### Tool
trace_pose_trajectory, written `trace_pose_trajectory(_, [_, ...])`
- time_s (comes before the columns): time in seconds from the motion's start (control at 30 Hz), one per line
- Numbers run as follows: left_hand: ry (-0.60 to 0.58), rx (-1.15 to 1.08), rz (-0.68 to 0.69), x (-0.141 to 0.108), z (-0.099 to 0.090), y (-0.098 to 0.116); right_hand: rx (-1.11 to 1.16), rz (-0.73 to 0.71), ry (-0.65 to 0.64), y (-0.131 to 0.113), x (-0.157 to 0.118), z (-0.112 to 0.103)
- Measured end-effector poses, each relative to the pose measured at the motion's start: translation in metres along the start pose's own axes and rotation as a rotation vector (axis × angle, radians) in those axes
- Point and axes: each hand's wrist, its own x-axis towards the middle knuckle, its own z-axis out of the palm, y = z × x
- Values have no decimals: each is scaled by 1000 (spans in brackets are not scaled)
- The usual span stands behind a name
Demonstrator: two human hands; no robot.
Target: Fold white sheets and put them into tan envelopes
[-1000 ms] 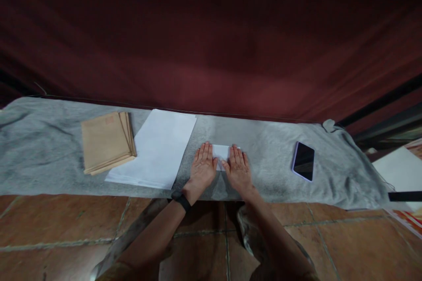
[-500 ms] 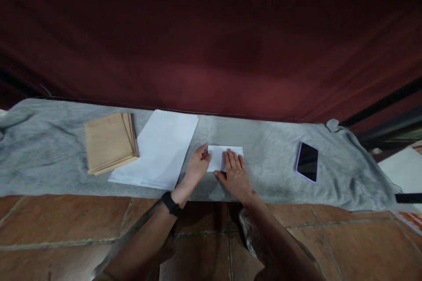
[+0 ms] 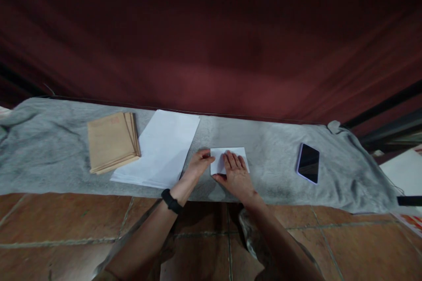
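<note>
A small folded sheet of white paper (image 3: 218,164) lies on the grey cloth between my hands. My left hand (image 3: 198,163), with a dark band on its wrist, pinches the paper's left edge between thumb and fingers. Flat across the right part of the paper rests my right hand (image 3: 236,175), fingers stretched out and thumb toward the near edge. It covers some of the sheet. To the left is a stack of larger white paper (image 3: 165,149), partly under a pile of brown envelopes (image 3: 110,140).
A grey cloth (image 3: 270,153) covers the long narrow surface. On its right side lies a phone (image 3: 308,163) in a purple case. Behind hangs a dark red curtain (image 3: 211,52). Tiled floor (image 3: 82,215) shows in front, and another white sheet (image 3: 404,169) at far right.
The folded paper has shifted slightly right and nearer in view. My left thumb now lies over its left edge; my right hand stays flat on it.
</note>
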Motion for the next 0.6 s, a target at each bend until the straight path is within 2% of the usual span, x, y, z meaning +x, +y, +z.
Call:
trace_pose_trajectory(0.27, [28,31,-36,-5,0,5,-26,-44,-18,2,1,-4])
trace_pose_trajectory(0.47, [-17,-178,-232,-14,-8,16,-13,-102,-25,5,0,-3])
trace_pose_trajectory(0.6, [-4,-145,-229,-9,-10,15,15,-103,-13,5,-1,-4])
